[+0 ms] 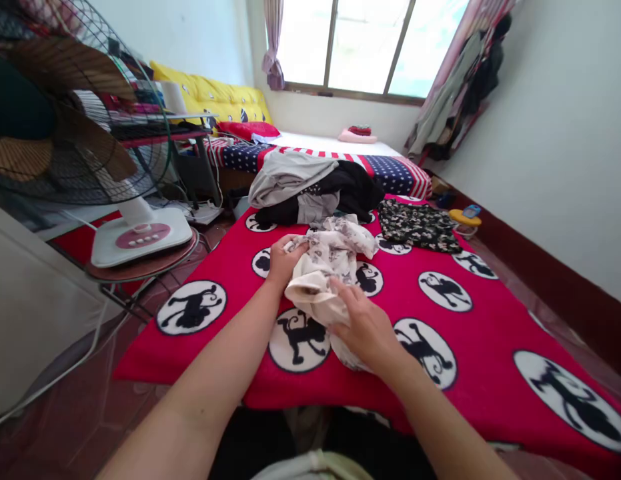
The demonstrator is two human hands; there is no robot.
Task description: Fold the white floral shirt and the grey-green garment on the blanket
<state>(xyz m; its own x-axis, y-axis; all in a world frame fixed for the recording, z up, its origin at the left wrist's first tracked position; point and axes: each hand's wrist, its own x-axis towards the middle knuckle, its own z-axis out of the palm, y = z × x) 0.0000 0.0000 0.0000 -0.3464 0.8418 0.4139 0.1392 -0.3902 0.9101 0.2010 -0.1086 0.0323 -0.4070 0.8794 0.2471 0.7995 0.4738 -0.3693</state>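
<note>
One clothes pile [295, 180] lies just beyond the white garment [333, 257].

On my feed: red blanket [483, 347] w/ blk-on-white monkey print, mid to lower frame, flat on top; can't tell what's under it. On it I've got grey/blk clothes pile [315, 188], upper ctr; white floral garment [335, 257], bunched, ctr; blk floral garment [419, 225], laid flat, R of ctr.

I have the left arm [210, 380] and right arm [435, 407] extended forward, converging. Left hand [284, 260]: farther forward, fingers [298, 248] curled in grip. Right hand [366, 327]: nearer, angled inward, thumb [341, 331] apart from index finger [344, 291].
</note>
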